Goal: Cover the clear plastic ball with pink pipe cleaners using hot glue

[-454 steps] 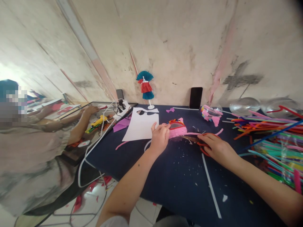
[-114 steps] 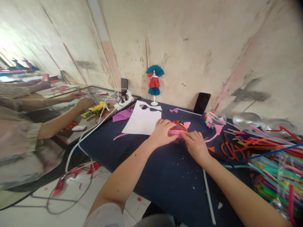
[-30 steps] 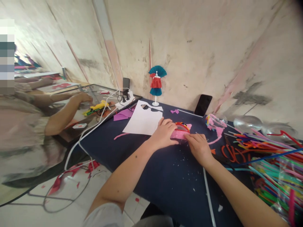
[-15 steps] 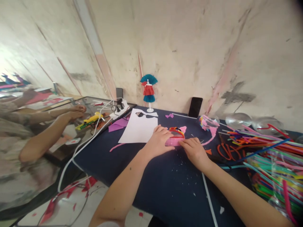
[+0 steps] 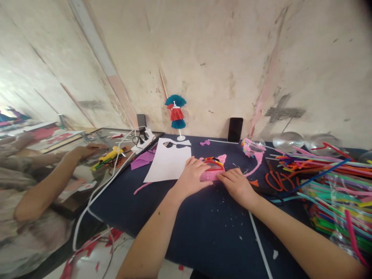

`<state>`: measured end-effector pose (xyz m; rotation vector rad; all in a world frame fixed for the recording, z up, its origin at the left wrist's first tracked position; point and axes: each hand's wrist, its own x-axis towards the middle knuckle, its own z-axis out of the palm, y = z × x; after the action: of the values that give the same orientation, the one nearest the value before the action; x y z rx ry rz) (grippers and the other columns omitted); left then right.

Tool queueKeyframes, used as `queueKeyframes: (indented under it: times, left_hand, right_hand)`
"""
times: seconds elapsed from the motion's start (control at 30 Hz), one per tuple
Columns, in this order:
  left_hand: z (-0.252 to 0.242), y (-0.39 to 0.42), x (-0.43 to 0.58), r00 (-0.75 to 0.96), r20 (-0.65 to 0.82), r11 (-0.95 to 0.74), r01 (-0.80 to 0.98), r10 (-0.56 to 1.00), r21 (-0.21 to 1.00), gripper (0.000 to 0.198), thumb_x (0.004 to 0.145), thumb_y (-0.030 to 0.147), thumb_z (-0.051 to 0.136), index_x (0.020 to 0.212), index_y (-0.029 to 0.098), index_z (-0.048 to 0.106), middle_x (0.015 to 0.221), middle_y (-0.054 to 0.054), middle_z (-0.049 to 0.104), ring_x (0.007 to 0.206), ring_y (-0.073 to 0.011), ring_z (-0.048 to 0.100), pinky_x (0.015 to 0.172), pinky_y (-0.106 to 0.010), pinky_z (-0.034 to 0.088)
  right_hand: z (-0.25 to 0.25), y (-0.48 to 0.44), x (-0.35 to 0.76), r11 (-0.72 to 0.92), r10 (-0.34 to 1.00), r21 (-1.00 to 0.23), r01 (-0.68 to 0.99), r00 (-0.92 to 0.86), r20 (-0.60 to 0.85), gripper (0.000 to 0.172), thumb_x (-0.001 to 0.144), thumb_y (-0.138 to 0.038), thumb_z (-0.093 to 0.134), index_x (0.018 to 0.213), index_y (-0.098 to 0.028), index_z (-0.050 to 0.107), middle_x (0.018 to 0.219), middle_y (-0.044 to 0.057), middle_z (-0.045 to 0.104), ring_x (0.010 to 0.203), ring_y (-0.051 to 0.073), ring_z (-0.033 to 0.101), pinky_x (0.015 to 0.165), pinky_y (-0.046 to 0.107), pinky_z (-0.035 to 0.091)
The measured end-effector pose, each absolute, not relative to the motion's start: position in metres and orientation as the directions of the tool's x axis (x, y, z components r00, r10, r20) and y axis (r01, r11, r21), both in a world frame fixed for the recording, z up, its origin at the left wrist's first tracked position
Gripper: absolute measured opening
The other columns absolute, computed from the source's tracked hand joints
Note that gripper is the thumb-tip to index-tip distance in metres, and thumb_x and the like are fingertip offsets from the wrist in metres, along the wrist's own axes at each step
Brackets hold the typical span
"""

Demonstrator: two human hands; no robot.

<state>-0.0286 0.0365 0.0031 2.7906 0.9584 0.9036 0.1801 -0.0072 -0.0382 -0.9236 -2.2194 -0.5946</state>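
Observation:
A small pink craft piece (image 5: 212, 170) with red, orange and blue pipe-cleaner trim lies on the dark blue table (image 5: 215, 232). My left hand (image 5: 190, 178) is curled around its left side and grips it. My right hand (image 5: 236, 185) presses against its right end, fingers bent and pinched at the pink edge. Orange pipe-cleaner loops (image 5: 274, 180) lie just to the right of my right hand.
A white sheet (image 5: 167, 161) lies left of the piece, a paper doll (image 5: 175, 114) and a black phone (image 5: 235, 130) stand at the wall. A heap of coloured pipe cleaners (image 5: 334, 182) fills the right. Another person's arm (image 5: 55, 170) reaches over the glass table (image 5: 101, 139) on the left.
Both my hands stay on the pink piece while the view swings slightly. The other person's arm on the left has shifted over the glass table.

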Motion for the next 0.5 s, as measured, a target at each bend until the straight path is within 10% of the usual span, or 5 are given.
queueKeyframes:
  times: [0.5]
  left_hand:
    - [0.0047, 0.0378, -0.0278, 0.598, 0.493, -0.772, 0.545, 0.632, 0.329, 0.038, 0.074, 0.044, 0.067, 0.105, 0.022, 0.061, 0.102, -0.005, 0.065, 0.105, -0.0245, 0.053, 0.099, -0.048, 0.035]
  right_hand:
    - [-0.0415, -0.0053, 0.1834, 0.651, 0.459, 0.14, 0.746, -0.534, 0.71, 0.029, 0.088, -0.007, 0.039, 0.106, -0.015, 0.061, 0.091, 0.01, 0.066, 0.08, 0.019, 0.053, 0.072, 0.034, 0.04]
